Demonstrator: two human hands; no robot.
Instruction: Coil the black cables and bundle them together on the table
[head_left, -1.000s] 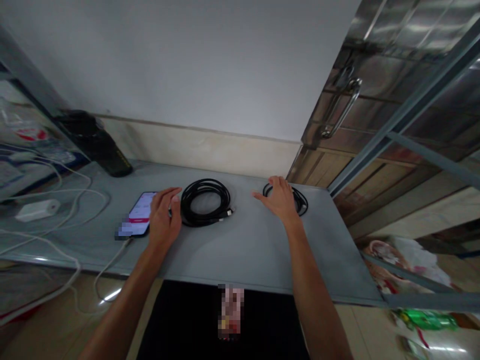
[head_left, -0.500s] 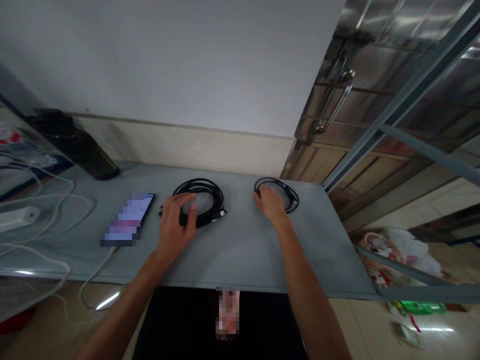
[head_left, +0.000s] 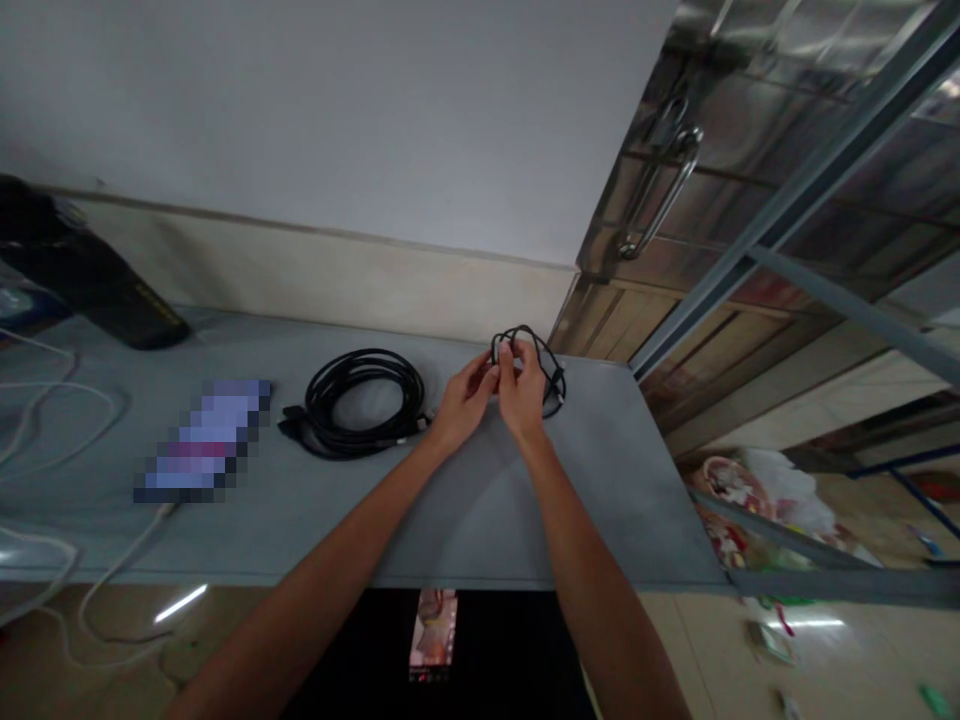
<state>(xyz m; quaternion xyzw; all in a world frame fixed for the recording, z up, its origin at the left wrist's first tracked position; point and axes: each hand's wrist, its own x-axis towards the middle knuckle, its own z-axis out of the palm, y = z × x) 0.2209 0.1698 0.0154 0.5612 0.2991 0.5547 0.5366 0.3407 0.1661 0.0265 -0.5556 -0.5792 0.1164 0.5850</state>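
Observation:
A thin black cable (head_left: pixel 553 362), wound in a small coil, is at the right part of the grey table, slightly lifted at its left side. My right hand (head_left: pixel 523 385) is closed on the left side of this coil, thumb pressed against the fingers. Right beside it, my left hand (head_left: pixel 466 398) has its fingers and thumb pinched together at the same cable; the exact grip is partly hidden. A thicker black cable coil (head_left: pixel 367 440) lies flat on the table to the left of my hands, its plug ends showing.
A phone (head_left: pixel 206 440) with a white charging cord (head_left: pixel 124 550) lies on the table (head_left: pixel 465 530) at the left. Behind it a black bottle (head_left: pixel 112 290) leans. Grey metal frame bars (head_left: pixel 750 250) rise at the right. Another lit phone (head_left: pixel 433 635) is below the table edge.
My left hand has left the thicker coil and moved right to join my right hand at the thin cable. The thin coil's left side has been raised a little. The view has shifted right.

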